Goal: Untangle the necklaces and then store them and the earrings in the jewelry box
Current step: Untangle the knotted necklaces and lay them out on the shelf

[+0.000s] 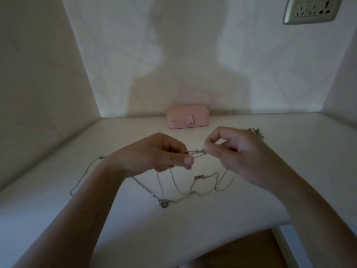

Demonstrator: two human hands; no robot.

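Pinching the knot [197, 151] from either side, the left hand [158, 153] and right hand [233, 155] hold it raised over the counter [309, 144], with its short taut stretch running left to right between their fingertips. The necklaces [200, 177] trail from it in loops onto the counter. The box [188, 117] sits shut beyond the hands, and the earrings [256, 133] lie just behind the right hand.

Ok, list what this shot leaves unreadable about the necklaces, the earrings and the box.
Head view, the only one:
necklaces: the knot pinched between left hand and right hand is small and blurred; how the strands cross is unreadable.
earrings: mostly hidden behind the right hand; count unclear.
jewelry box: lid shut, so its compartments are hidden.
One chain passes out of sight under the left wrist.
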